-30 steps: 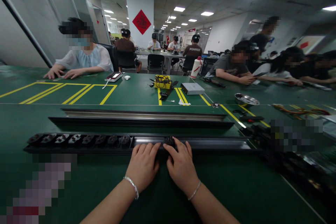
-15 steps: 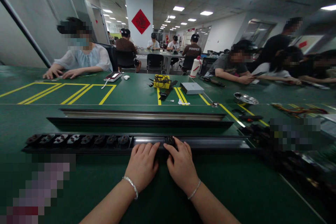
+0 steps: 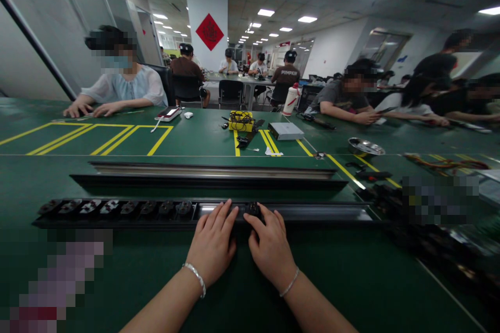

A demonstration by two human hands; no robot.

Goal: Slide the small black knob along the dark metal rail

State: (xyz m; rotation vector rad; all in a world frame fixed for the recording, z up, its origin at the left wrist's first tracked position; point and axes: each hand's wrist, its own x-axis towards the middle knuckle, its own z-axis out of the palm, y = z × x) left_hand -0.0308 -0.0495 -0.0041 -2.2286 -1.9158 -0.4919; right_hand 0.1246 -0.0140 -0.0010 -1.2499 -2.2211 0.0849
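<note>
A long black power-strip rail [image 3: 320,213] lies across the green table in front of me, with several black socket modules [image 3: 117,208] seated in its left half. My left hand [image 3: 213,242] rests flat on the near edge of the rail, fingers stretched out onto the bare metal channel. Beside it my right hand [image 3: 269,244] lies on the rail too, fingertips pressing a single black socket module [image 3: 253,209] sitting in the channel. A second long black rail [image 3: 211,174] lies parallel just behind the first.
Further back on the green table [image 3: 187,140] with yellow lines lie a yellow-and-black bundle [image 3: 242,120], a white box [image 3: 286,131], a metal bowl [image 3: 366,146] and a white bottle [image 3: 291,100]. People sit working at the left, right and far tables. Dark parts lie at right.
My left hand's fingers have stretched forward onto the rail's channel. My right hand stays on the socket module. A standing person at the far right has moved further right.
</note>
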